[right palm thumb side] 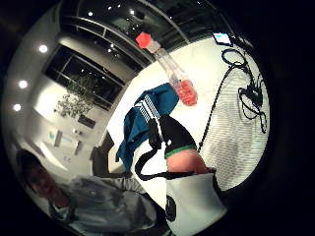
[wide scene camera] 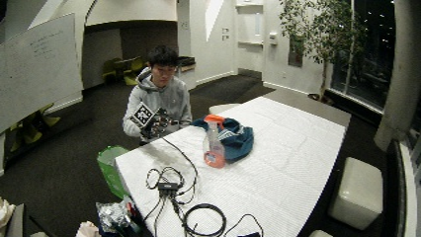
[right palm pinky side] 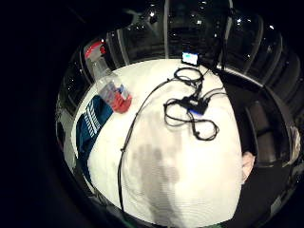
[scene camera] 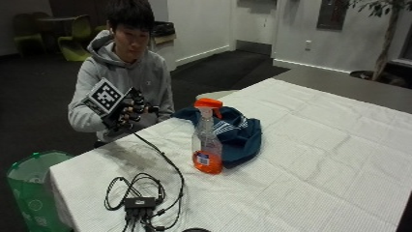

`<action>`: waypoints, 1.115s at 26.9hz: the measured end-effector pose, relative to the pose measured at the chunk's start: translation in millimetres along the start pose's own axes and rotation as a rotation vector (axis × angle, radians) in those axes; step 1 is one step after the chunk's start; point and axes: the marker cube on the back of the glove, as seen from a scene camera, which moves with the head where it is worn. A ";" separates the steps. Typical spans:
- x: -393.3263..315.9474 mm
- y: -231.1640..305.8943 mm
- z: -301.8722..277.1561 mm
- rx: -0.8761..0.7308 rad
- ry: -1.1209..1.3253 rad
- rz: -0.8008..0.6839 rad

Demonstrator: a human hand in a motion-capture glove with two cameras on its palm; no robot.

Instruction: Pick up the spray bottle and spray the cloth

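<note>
A clear spray bottle (scene camera: 207, 145) with an orange trigger head and orange liquid stands upright on the white table. Right behind it, touching or nearly touching, lies a bunched dark blue cloth (scene camera: 239, 131) with white stripes. My gloved right hand (scene camera: 128, 113) hangs in the air over the table's corner, in front of the person's chest and well short of the bottle. Its fingers are loosely curled and hold nothing. The palm views show the bottle (right palm pinky side: 110, 85) (right palm thumb side: 174, 76) and cloth (right palm pinky side: 92, 121) (right palm thumb side: 142, 123) at a distance, with a gloved finger (right palm thumb side: 176, 138) at the edge.
A black cable runs from the hand to a small hub with looped wires (scene camera: 138, 195) near the table's (scene camera: 309, 145) front edge. A green bin (scene camera: 29, 188) stands on the floor beside the table. More coiled cable (wide scene camera: 204, 219) lies at the near end.
</note>
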 end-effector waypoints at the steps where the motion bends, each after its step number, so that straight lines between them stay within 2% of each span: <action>1: -0.3 -0.5 0.5 0.005 -0.002 -0.001; 15: -10.1 -13.2 34.2 0.039 -0.158 0.057; 23: -26.3 -45.5 61.9 0.094 -0.232 0.064; 30: -47.4 -78.7 99.0 0.213 -0.315 0.043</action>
